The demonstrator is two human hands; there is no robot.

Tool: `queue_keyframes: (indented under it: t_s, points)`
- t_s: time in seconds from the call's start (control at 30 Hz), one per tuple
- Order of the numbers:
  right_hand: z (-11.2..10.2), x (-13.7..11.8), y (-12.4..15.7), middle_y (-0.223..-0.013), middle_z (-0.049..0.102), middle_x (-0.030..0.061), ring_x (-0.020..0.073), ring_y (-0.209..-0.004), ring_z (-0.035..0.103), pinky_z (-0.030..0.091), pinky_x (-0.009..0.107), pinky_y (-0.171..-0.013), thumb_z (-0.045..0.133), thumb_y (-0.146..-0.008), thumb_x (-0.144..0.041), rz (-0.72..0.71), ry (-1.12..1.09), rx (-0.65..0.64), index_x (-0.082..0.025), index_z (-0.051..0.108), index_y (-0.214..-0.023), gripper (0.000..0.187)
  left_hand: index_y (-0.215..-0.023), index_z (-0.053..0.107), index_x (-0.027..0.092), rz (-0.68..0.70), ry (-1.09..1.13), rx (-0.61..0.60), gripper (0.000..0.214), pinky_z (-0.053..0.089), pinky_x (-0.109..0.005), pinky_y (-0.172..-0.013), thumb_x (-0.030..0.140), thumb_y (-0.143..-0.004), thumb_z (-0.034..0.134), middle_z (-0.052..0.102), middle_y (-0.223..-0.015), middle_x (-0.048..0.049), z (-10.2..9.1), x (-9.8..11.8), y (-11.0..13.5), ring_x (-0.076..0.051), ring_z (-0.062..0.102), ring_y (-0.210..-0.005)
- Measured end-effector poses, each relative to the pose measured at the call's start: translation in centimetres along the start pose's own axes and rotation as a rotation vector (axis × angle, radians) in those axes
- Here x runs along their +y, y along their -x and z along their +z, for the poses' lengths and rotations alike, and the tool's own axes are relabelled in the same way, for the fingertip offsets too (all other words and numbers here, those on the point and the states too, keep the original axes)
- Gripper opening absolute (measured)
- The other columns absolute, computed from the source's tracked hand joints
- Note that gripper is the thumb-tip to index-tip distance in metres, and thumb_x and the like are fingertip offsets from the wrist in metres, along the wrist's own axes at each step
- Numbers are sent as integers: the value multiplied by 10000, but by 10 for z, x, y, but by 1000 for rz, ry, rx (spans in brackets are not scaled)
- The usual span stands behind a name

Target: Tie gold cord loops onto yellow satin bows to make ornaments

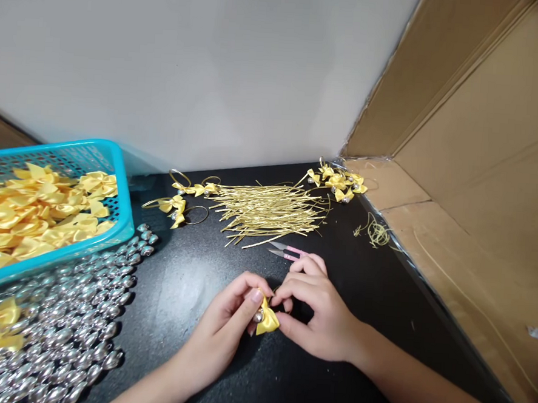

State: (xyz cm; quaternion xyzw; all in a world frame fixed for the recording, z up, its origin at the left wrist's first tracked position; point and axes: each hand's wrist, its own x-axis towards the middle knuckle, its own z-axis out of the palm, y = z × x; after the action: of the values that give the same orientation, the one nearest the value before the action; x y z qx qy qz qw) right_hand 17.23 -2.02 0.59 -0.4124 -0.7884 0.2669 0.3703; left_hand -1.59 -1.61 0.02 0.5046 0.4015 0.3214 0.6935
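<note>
Between its thumb and fingers, my left hand point(232, 312) grips a yellow satin ribbon bow point(268, 322) with a small silver bead at its side. My right hand point(320, 305) is at the bow's right edge, its thumb and fingers bent in close together. A thin dark bit shows by those fingertips, too small to make out. Just beyond the right knuckles lie thread snips point(288, 251) with pink handles, partly hidden by that hand. Farther back is a pile of gold cord pieces point(272, 211) on the black table point(171, 305).
At left stands a blue basket point(124, 217) of yellow bows. Strings of silver beads point(60, 334) spread before it, a few bows on top. Looped bows point(175, 205) lie left of the cords, more bows point(338, 180) at back right. Tangled thread point(377, 232) sits near the cardboard wall point(482, 147).
</note>
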Motion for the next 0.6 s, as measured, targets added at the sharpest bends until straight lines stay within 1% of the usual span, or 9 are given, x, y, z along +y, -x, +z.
queue_keyframes:
  t_s: [0.1,0.3,0.4,0.6]
  points:
    - [0,-1,1,-674,616,-32,172,-828,513,291,422,-921,607,-805,-154,-28,53,-28,-196,576,-770,63,-875,611,217,2,-40,-8,244,349,-204,-546,436,-942,525,506,-696,42,0,0,1,-107,417,-597]
    - [-2,-2,3,-741,619,-16,175,-862,494,263,427,-945,543,-852,-151,-76,130,-95,-192,562,-779,86,-868,605,215,0,-64,-15,264,342,-210,-548,458,-934,525,472,-674,48,0,0,2,-113,411,-597]
    - [-3,-1,3,-745,611,-12,174,-868,487,250,434,-964,515,-881,-161,-68,167,-85,-189,560,-777,116,-871,600,215,-5,-52,-12,267,329,-208,-544,464,-933,525,454,-657,54,0,0,2,-110,397,-587]
    - [-2,2,2,-744,616,-17,174,-861,489,246,431,-972,520,-873,-150,-38,197,-36,-195,567,-784,110,-829,592,204,-11,-23,-38,284,317,-207,-549,468,-921,543,471,-661,54,1,3,1,-108,379,-589]
